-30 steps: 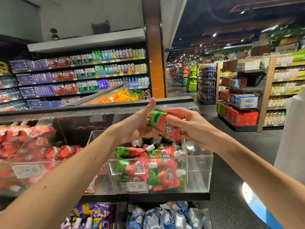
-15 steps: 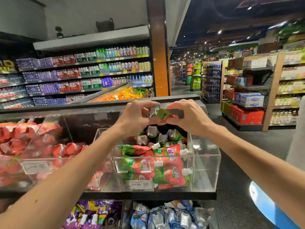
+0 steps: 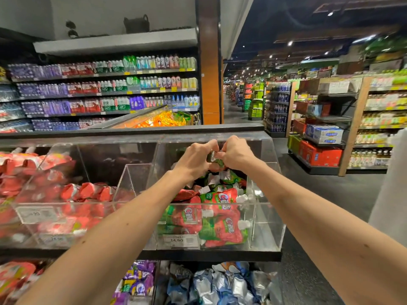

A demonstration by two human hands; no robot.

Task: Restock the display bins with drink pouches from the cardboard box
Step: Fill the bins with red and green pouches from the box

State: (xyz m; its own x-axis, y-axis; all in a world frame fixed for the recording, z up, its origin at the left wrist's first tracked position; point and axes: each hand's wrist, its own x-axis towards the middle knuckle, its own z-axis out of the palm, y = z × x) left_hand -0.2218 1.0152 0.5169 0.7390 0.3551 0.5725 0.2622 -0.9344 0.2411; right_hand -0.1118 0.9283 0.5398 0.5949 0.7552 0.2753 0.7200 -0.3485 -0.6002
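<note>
Left hand (image 3: pixel 196 160), right hand (image 3: pixel 236 153) pinch pouch (image 3: pixel 213 156)

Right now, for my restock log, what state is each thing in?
Left hand: grips the drink pouch.
Right hand: pinches the same pouch.
Drink pouch: held above the clear bin, not released.
Clear bin: open, holding red-green pouches, space at right.
Left bin: piled with red pouches.

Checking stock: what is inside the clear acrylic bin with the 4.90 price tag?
Red-and-green spouted drink pouches, piled to the front wall. The left hand and right hand grip one above. Arms and pile hide the clear bin's floor.
</note>
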